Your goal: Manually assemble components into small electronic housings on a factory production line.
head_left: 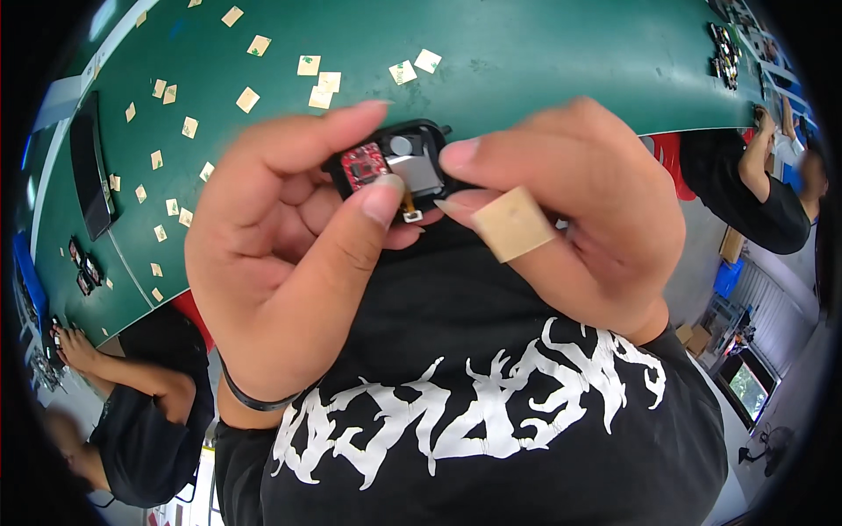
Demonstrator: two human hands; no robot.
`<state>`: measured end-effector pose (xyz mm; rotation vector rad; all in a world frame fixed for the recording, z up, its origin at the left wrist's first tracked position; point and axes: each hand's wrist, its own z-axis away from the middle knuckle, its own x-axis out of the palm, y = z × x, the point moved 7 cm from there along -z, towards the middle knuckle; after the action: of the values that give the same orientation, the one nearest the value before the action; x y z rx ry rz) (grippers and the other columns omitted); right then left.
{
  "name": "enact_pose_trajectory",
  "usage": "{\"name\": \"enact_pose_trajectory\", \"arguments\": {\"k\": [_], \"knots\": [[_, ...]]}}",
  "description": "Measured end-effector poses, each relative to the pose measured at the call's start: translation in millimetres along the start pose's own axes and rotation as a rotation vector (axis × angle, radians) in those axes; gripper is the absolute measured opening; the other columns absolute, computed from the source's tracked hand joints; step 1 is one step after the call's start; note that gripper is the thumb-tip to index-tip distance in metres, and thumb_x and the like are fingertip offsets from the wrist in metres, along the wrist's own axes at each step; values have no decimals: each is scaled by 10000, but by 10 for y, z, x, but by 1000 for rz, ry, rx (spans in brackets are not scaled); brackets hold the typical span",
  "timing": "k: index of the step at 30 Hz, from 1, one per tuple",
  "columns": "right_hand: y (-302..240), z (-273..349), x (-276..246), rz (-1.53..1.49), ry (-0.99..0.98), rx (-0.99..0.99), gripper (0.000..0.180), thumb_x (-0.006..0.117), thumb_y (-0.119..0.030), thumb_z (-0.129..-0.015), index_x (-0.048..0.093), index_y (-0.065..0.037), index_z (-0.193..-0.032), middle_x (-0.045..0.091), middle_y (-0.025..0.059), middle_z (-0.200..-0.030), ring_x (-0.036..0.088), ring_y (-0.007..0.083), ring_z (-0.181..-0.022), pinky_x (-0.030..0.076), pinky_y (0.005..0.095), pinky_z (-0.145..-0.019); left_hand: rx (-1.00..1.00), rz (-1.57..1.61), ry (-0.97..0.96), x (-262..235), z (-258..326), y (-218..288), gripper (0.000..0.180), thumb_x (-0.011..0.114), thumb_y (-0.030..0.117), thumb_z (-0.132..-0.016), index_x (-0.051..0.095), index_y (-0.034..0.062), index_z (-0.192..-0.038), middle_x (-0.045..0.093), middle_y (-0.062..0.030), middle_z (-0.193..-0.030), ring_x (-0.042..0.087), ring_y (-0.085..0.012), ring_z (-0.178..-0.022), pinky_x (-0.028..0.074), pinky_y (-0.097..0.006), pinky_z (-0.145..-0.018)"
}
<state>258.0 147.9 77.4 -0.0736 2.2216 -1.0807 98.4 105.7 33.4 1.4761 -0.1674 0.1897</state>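
Note:
A small black device housing (428,131) is held up over my lap at the near side of the green table. Inside it show a red circuit board (358,163), a round grey disc (401,145), a silver rectangular part (419,175) and a thin ribbon cable ending in a white connector (412,216). My left hand (281,237) grips the housing from the left, its thumb pressing near the ribbon cable. At the right edge, my right hand (588,193) closes finger and thumb on the housing. A beige paper square (513,225) lies against my right thumb.
Many beige paper squares (248,99) are scattered on the green table (526,53). A curved black panel (90,167) and small black parts (83,267) lie at left. More parts (724,57) sit far right. Co-workers (149,386) sit on both sides.

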Motion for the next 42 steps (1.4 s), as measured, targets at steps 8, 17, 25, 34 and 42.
{"name": "enact_pose_trajectory", "arguments": {"k": [8, 17, 25, 34, 42], "knots": [[-57, 34, 34, 196, -20, -164, 346, 778, 69, -610, 734, 19, -950, 636, 80, -781, 603, 158, -636, 449, 244, -505, -17, -64, 13, 76, 62, 53, 325, 549, -47, -931, 517, -101, -1250, 616, -172, -1177, 653, -175, -1006, 588, -300, -839], [-115, 87, 47, 268, -43, -173, 306, 812, 7, -616, 733, 15, -911, 655, 82, -752, 610, 170, -593, 459, 257, -487, -2, -8, -15, 103, 117, 55, 312, 573, -75, -911, 548, -111, -1220, 611, -146, -1143, 641, -185, -1025, 524, -299, -924], [-19, 47, 100, 94, -169, -44, 234, 819, -14, -662, 741, -11, -883, 646, 52, -684, 612, 156, -566, 465, 256, -480, -112, 54, 6, 47, 117, -20, 317, 587, -43, -908, 541, -127, -1211, 628, -171, -1099, 669, -191, -934, 585, -296, -801], [-17, 52, 90, -77, -30, -40, 260, 827, -83, -719, 731, 12, -942, 661, 82, -764, 615, 165, -614, 492, 278, -528, -219, 170, 7, 35, 130, -82, 345, 547, -17, -928, 498, -122, -1253, 637, -185, -1085, 681, -199, -914, 620, -289, -731], [-50, 231, 192, 99, 1, -11, 418, 747, -42, -807, 643, 52, -1200, 659, 122, -868, 600, 196, -682, 499, 286, -589, 59, 65, 65, 36, 157, -24, 376, 557, -77, -912, 478, -125, -1276, 593, -193, -1180, 649, -227, -1055, 608, -348, -875]]}}
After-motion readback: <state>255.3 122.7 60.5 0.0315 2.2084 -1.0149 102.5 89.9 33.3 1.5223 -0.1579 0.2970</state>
